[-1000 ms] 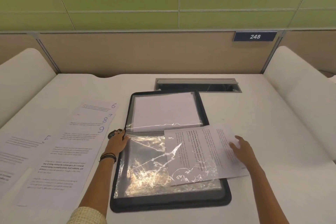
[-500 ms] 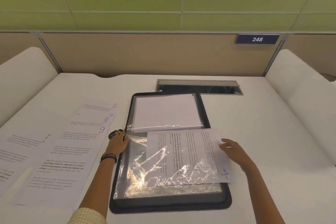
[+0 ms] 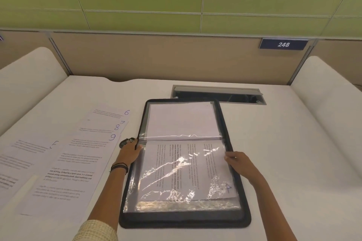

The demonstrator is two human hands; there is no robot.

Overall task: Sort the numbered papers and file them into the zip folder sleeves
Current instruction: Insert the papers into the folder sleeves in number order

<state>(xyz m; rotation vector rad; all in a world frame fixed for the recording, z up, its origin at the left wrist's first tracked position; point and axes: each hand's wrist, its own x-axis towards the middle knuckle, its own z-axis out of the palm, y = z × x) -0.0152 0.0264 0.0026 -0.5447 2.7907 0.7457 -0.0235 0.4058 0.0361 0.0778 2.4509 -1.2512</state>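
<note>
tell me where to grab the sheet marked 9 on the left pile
Take sheet 9 by its right edge near the handwritten 9, coming from the folder side. That edge lies bare on the desk, while the sheet's far end sits under the fanned sheets above it.

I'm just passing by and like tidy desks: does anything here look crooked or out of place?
Mostly tidy. The paper marked 4 lies sideways in the wrinkled clear sleeve of the zip folder, its text running across. On the left, the loose numbered papers fan out overlapping and slanted. Nothing looks spilled or torn.
</note>
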